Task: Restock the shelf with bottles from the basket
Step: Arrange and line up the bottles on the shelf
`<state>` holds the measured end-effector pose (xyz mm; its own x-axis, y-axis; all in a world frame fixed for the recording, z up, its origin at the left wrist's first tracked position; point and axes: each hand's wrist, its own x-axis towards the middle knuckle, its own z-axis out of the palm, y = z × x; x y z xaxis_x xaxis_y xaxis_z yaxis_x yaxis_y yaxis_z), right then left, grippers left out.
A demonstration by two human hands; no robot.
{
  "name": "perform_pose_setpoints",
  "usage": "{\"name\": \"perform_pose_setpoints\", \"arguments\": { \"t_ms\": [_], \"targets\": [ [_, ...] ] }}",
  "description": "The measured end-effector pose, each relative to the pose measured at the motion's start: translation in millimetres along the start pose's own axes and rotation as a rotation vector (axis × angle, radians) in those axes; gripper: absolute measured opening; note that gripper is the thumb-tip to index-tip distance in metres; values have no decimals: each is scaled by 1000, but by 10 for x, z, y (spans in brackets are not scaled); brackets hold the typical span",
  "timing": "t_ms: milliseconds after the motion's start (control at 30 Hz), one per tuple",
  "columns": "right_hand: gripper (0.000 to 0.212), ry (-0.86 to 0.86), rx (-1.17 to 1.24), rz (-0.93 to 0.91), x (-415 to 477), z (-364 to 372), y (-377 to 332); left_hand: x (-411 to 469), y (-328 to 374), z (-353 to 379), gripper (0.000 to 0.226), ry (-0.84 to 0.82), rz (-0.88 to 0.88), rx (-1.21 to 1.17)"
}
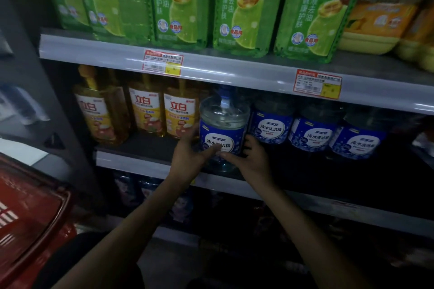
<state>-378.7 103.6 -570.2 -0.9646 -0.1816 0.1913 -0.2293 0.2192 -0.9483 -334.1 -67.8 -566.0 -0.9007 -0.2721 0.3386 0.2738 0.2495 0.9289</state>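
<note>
Both hands are clamped on the clear round bottle with the blue label (223, 124): your left hand (191, 151) wraps its left flank, your right hand (252, 158) its right, thumbs nearly meeting in front. It's at the front lip of the grey metal middle shelf (131, 162). This looks like the placing step. Next, push it back level with the blue-labelled neighbour bottles (312, 135). The label reads 冷水洗洁精, and the yellow pump bottles (145, 110) read 立白.

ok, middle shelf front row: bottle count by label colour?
Yellow-label bottles: 3
Blue-label bottles: 4, counting the held bottle gripped by left hand and right hand
Total: 7
</note>
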Motion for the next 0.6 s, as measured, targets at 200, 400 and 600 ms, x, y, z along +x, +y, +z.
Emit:
{"name": "perform_pose_setpoints", "arguments": {
  "t_ms": [200, 400, 600],
  "targets": [
    [64, -21, -11, -10, 14, -37, 57, -18, -9, 39, 65, 41, 9, -12],
    [68, 32, -52, -15, -79, -26, 32, -20, 6, 53, 68, 67, -37, -2],
    [58, 277, -194, -150, -271, -32, -282, -132, 143, -17, 56, 63, -17, 134]
  ]
}}
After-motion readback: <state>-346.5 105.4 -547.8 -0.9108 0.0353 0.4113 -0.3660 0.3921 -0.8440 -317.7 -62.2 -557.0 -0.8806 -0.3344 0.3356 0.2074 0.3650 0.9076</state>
